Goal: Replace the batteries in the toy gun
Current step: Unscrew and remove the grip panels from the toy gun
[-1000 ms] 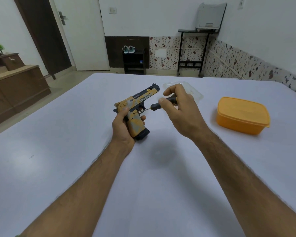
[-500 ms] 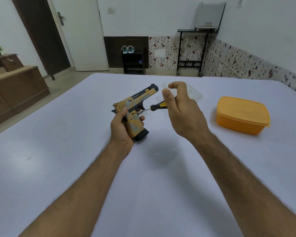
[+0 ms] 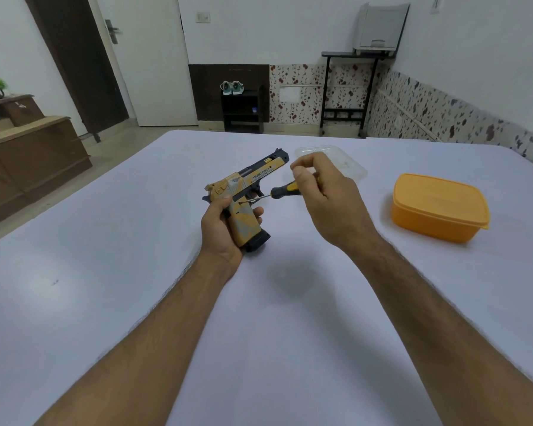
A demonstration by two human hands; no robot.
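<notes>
Held upright, toy gun [image 3: 243, 195] barrel points far-right.

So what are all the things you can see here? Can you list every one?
toy gun: one, yellow, grey and black, held above the table
screwdriver: one, black and yellow handle, tip at the gun's grip
lidded box: one, orange, on the table at right
clear container: one, see-through, behind the right hand
table: one, white
shoes: one pair, pale, on a dark stand by the far wall
cabinet: one, brown wood, far left
left hand: grips the gun's handle
right hand: holds the screwdriver
</notes>
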